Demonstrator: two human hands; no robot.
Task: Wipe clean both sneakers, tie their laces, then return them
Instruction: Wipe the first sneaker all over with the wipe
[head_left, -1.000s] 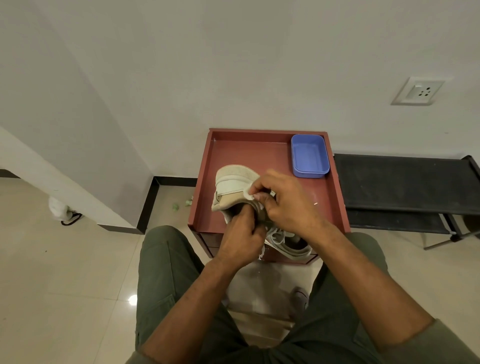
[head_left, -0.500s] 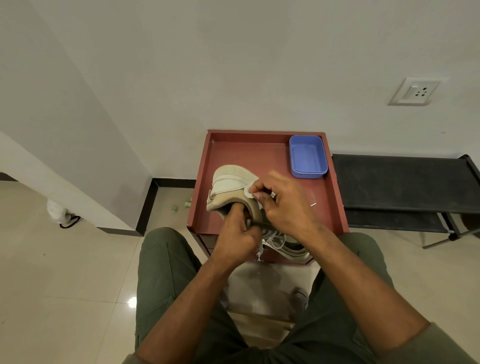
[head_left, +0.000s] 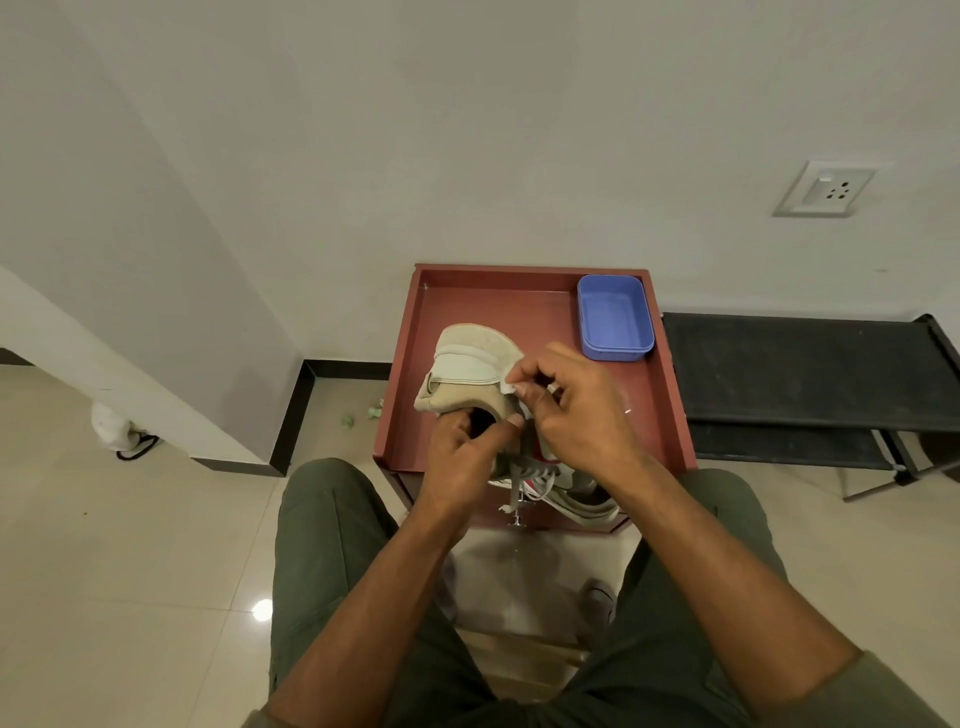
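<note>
A beige sneaker (head_left: 470, 366) is held up over the red-brown table (head_left: 670, 415), its sole facing away from me. My left hand (head_left: 460, 457) grips it from below, fingers tucked into its opening. My right hand (head_left: 569, 405) pinches a small white wipe (head_left: 511, 387) against the sneaker's right side. The second sneaker (head_left: 566, 493), white with loose laces, lies at the table's near edge, partly hidden beneath my hands.
A blue plastic tub (head_left: 615, 317) stands at the table's back right corner. A black low rack (head_left: 810, 384) runs along the wall to the right. Small green scraps (head_left: 358, 415) lie on the floor left of the table. My knees flank the table's front.
The sneaker has tilted a little higher and leftward in my left hand. My right hand has slid the wipe up along its right edge.
</note>
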